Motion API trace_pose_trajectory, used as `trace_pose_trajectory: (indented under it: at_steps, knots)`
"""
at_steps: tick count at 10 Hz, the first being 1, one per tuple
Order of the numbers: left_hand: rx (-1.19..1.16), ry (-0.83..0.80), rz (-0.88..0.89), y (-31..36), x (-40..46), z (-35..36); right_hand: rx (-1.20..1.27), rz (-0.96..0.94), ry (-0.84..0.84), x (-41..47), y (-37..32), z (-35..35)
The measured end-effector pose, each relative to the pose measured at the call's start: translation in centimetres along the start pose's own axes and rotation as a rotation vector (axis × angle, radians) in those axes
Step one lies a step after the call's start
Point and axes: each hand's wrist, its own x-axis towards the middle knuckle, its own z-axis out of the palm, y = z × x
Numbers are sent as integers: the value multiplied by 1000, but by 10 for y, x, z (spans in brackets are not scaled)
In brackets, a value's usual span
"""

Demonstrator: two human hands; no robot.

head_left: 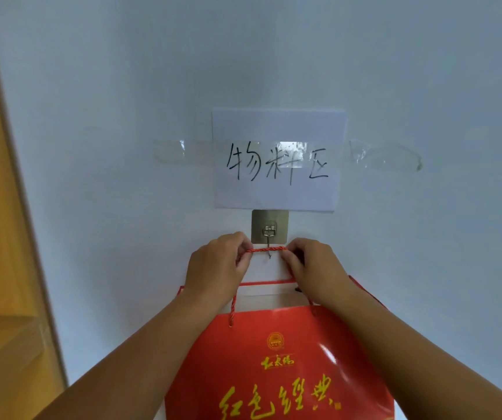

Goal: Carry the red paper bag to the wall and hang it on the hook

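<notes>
A red paper bag (pixel 277 368) with gold lettering hangs in front of me against the pale wall (pixel 107 147). Its red twisted rope handle (pixel 266 250) is stretched level between my two hands, right across the lower tip of the metal hook (pixel 269 237). That hook sits on a square adhesive plate. My left hand (pixel 218 265) pinches the rope's left end, and my right hand (pixel 313 268) pinches its right end. I cannot tell whether the rope rests on the hook or only lies in front of it. A second handle droops beside the bag's open top.
A white paper sign (pixel 278 160) with handwritten characters is taped to the wall just above the hook plate. An orange-yellow wooden door or frame (pixel 4 268) runs down the left side.
</notes>
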Motion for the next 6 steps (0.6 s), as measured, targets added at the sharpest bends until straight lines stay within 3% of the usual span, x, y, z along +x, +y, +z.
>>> trace_pose_trajectory:
  at_steps: [3,5,6]
  knots:
    - [-112,-74,51,-8,-30,20,-49,-29,-65,-38,19,33]
    - [-166,-49,-16,0,-52,14,-69,-47,27,-59,7,33]
    - [-68,-25,-27,6,-77,2,-41,22,74,-79,4,20]
